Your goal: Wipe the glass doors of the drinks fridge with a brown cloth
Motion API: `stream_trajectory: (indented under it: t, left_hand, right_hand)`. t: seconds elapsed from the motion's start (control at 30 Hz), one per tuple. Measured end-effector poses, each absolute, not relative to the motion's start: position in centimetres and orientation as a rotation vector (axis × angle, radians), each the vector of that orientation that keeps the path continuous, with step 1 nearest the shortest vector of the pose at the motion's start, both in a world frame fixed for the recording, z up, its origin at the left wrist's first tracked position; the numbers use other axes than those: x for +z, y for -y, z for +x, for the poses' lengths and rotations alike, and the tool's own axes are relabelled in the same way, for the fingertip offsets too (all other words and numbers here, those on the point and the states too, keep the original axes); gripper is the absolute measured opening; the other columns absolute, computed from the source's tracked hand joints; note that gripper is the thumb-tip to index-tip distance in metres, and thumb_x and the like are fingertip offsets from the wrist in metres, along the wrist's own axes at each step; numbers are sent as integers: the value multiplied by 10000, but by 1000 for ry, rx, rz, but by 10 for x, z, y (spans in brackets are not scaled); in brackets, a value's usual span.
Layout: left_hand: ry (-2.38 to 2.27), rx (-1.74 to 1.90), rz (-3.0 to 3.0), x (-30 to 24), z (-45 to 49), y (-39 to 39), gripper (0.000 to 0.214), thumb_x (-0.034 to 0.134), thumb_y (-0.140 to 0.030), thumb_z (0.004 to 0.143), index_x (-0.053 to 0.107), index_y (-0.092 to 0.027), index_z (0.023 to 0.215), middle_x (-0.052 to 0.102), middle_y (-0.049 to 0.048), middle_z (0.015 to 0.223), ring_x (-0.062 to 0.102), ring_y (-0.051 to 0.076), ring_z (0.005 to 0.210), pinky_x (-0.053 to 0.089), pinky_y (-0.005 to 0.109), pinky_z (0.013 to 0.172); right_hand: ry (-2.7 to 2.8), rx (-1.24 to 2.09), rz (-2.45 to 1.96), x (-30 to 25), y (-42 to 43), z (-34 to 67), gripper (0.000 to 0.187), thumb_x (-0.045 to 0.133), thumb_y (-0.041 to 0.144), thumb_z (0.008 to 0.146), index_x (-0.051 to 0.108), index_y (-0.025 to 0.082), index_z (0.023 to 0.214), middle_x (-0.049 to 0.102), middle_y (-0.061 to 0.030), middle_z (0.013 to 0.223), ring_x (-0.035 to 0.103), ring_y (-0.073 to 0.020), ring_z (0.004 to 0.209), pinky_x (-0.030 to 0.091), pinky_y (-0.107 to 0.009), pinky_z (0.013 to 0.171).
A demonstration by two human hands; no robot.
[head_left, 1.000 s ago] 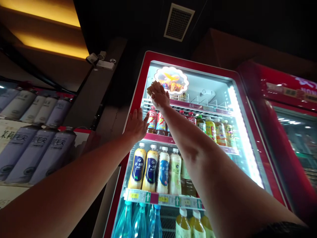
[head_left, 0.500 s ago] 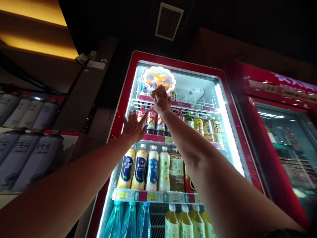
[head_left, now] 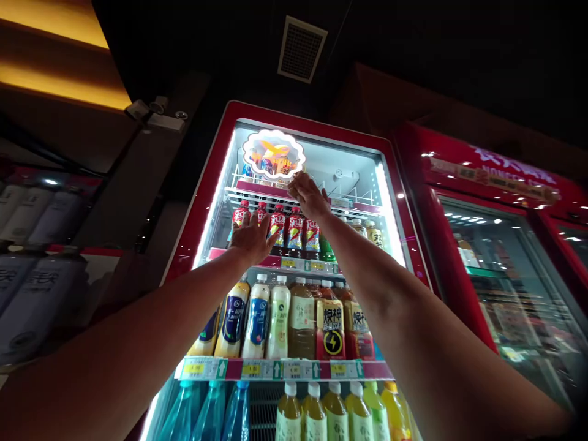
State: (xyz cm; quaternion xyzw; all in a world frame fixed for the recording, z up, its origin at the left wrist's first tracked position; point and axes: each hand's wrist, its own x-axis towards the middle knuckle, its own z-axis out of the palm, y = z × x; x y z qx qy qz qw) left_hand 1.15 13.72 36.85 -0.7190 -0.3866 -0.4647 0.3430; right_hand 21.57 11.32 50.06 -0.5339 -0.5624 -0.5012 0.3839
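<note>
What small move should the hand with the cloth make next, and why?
Perhaps slide the tan cloth a little rightward: the right hand holds it by the lower right of the lit sign, and more fridge glass lies to that side.

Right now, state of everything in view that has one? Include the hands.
Left hand: open, fingers spread; glass contact unclear
Right hand: holding tan cloth
Tan cloth: bunched under the fingers
Fridge door: looks closed
Fridge light strip: lit
Red-capped bottles: upright, capped
Ceiling light: lit yellow
</note>
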Motion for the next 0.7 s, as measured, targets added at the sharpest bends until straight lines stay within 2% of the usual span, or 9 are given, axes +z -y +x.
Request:
stream_trajectory:
  t: [0.07, 0.13, 0.3, 0.37, 0.43, 0.5, 0.57, 0.63, 0.7]
  left_hand:
    - [1021, -1195, -1909, 370, 17, -135, 670, 272, -612, 1020, 271, -324, 1626, 290, 163, 1679, 268, 460, 1533, 393, 661, 1124]
    - [1036, -1174, -1949, 371, 23, -133, 638, 281, -650, 1004, 378, -384, 1576, 215, 130, 1713, 199, 512, 1540, 370, 735, 1093]
    - [961, -1187, -1786, 372, 41, -125, 596, 294, -571, 1023, 657, -239, 1359, 100, 67, 1746, 57, 422, 1596, 269, 758, 1158]
    - [926, -1156, -1760, 373, 50, -122, 605, 293, -546, 1027, 701, -183, 1285, 166, 80, 1734, 120, 384, 1596, 236, 711, 1206]
    - [930, -1120, -1781, 373, 58, -119, 626, 286, -538, 1027, 716, -140, 1251, 306, 131, 1686, 275, 375, 1552, 247, 656, 1226]
    - [964, -1098, -1792, 374, 66, -116, 659, 284, -546, 1025, 711, -93, 1242, 424, 194, 1610, 420, 377, 1468, 292, 602, 1217]
    - [996, -1113, -1780, 374, 72, -113, 684, 297, -563, 1019, 651, -66, 1329, 475, 241, 1556, 488, 392, 1407, 350, 578, 1179]
    - [1009, -1145, -1775, 373, 78, -110, 685, 317, -575, 1014, 510, -126, 1495, 473, 242, 1557, 495, 423, 1394, 377, 610, 1137]
    - [1030, -1149, -1806, 372, 82, -108, 661, 334, -580, 1012, 373, -266, 1592, 433, 203, 1600, 465, 456, 1416, 359, 676, 1115]
  right_hand:
    - [1283, -1213, -1428, 501, -105, 231, 569, 342, 343, 1052, 315, 354, 1620, 175, 64, 1736, 133, -284, 1606, 155, -620, 1282]
    - [1184, -1166, -1480, 500, -100, 245, 597, 336, 306, 1042, 283, 308, 1637, 140, 31, 1745, 101, -308, 1609, 192, -630, 1271]
    - [1397, -1296, -1417, 493, -92, 274, 555, 339, 300, 1042, 377, 355, 1593, 254, 60, 1718, 99, -237, 1614, 159, -588, 1291]
    - [1372, -1270, -1418, 490, -87, 287, 556, 337, 326, 1047, 351, 386, 1600, 221, 73, 1725, 98, -238, 1614, 115, -599, 1294]
    - [1237, -1170, -1467, 488, -81, 299, 590, 327, 319, 1043, 285, 350, 1631, 164, 37, 1740, 80, -282, 1614, 111, -637, 1281]
    - [1143, -1094, -1503, 487, -75, 309, 622, 317, 286, 1034, 242, 278, 1652, 119, -16, 1747, 52, -331, 1611, 134, -671, 1265]
    - [1181, -1108, -1492, 485, -71, 318, 618, 320, 263, 1026, 276, 274, 1643, 139, -1, 1745, 42, -322, 1613, 152, -647, 1273]
    - [1280, -1159, -1465, 484, -67, 327, 600, 337, 264, 1026, 323, 347, 1620, 191, 73, 1732, 54, -267, 1617, 139, -589, 1298]
    - [1299, -1175, -1488, 483, -61, 339, 599, 333, 273, 1030, 306, 379, 1619, 211, 98, 1725, 75, -246, 1616, 111, -590, 1303]
